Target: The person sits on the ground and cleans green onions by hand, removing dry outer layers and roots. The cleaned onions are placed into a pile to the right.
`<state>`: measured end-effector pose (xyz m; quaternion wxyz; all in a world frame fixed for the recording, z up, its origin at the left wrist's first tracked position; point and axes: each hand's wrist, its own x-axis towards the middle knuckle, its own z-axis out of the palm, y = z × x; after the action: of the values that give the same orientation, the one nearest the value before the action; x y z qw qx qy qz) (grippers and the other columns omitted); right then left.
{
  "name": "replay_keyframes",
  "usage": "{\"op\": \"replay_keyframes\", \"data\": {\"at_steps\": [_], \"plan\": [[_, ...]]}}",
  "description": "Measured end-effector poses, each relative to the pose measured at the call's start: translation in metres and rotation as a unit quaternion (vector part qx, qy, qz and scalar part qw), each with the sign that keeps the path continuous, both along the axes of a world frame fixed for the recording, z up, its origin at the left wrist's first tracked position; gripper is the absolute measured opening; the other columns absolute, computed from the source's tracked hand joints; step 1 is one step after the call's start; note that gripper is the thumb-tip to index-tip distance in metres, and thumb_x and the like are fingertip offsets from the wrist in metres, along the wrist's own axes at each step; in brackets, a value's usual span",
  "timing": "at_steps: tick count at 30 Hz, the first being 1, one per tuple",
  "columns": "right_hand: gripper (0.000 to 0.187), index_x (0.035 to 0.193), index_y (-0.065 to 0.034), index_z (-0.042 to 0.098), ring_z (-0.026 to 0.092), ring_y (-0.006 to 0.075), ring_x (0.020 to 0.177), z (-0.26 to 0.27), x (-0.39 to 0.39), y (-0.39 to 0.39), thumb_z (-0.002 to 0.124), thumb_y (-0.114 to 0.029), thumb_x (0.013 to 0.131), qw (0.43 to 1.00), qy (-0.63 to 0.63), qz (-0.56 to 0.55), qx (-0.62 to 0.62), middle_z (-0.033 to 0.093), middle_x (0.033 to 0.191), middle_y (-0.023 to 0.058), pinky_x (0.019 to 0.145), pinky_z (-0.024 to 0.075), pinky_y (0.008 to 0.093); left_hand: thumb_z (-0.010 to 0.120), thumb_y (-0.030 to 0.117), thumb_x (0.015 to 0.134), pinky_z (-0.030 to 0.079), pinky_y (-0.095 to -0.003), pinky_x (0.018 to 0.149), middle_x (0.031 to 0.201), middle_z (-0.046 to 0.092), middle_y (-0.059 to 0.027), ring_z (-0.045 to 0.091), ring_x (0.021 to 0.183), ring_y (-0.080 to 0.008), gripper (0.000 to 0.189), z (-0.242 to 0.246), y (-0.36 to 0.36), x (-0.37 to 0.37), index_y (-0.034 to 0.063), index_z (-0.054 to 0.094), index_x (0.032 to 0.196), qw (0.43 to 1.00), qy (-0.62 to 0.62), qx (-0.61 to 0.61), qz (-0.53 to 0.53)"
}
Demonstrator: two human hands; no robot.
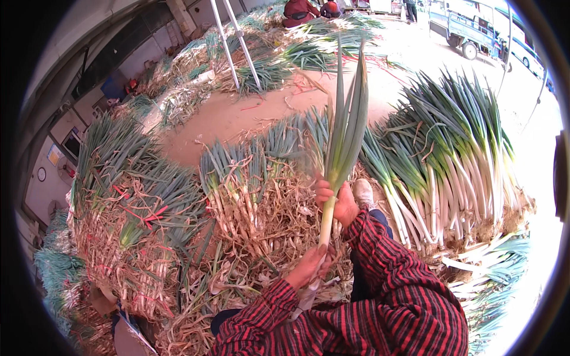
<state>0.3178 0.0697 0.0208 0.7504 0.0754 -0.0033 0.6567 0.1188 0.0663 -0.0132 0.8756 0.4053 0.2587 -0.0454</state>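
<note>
One large green onion [345, 147] stands nearly upright in front of me, its broad leaves pointing away and its pale stalk towards my body. My right hand [340, 202] is wrapped around the stalk just below where the leaves fan out. Lower down, my left hand [307, 267] holds the white end, and a pale strip of loose skin [307, 296] hangs beneath it. The root end is hidden by my left hand. Under both hands lies a heap of dry, brown onion leaves [285, 213].
Trimmed green onions [458, 178] with clean white stalks lean together at right. Untrimmed onions [231, 178] stand ahead, and red-tied bundles [147, 213] lie left. A white metal stand [240, 44], seated people [300, 11] and a blue cargo vehicle [472, 33] are farther off.
</note>
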Motion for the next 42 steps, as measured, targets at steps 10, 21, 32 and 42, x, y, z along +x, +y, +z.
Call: {"op": "replay_keyframes", "data": {"at_steps": [10,21,32,42], "plan": [[0.038,0.093,-0.0127,0.048,0.044,0.0111,0.058,-0.024,-0.023,0.001,0.054,-0.050,0.090,0.908,-0.241,-0.215,-0.268,0.047,0.068,0.0004,0.056,0.0397,0.0247,0.044,0.035,0.096,0.042,-0.0355,0.049,0.059,0.056,-0.0125,0.056,0.052,-0.0267,0.037,-0.010,0.030,0.022,0.0008,0.056,0.098,0.757,0.028,0.648,0.076],[0.040,0.089,-0.0118,0.047,0.042,0.0099,0.055,-0.017,0.002,-0.007,0.052,-0.051,0.090,0.970,-0.171,-0.111,-0.131,0.044,0.065,-0.0018,0.054,0.0375,0.0257,0.051,0.028,0.090,0.047,-0.0392,0.066,0.076,0.064,-0.0106,0.061,0.070,-0.0206,0.032,-0.083,0.027,-0.045,-0.0009,0.064,0.093,0.879,0.208,0.418,-0.093],[0.030,0.091,-0.0108,0.049,0.046,0.0090,0.057,-0.024,0.000,-0.004,0.057,-0.040,0.091,0.892,-0.269,-0.195,-0.307,0.048,0.070,-0.0001,0.052,0.0401,0.0234,0.060,0.020,0.089,0.047,-0.0287,0.062,0.078,0.057,-0.0047,0.057,0.068,-0.0102,0.026,-0.024,-0.001,0.010,0.0000,0.054,0.103,0.911,0.164,0.370,-0.082],[0.017,0.089,-0.0041,0.052,0.056,0.0127,0.061,-0.025,-0.048,-0.011,0.062,-0.017,0.087,0.828,-0.501,-0.011,-0.249,0.056,0.066,0.0021,0.056,0.0465,0.0256,0.055,0.018,0.090,0.043,-0.0230,0.053,0.070,0.054,-0.0027,0.054,0.058,-0.0123,0.024,0.001,0.022,0.012,0.0045,0.048,0.110,0.981,-0.021,0.177,0.083]]}}
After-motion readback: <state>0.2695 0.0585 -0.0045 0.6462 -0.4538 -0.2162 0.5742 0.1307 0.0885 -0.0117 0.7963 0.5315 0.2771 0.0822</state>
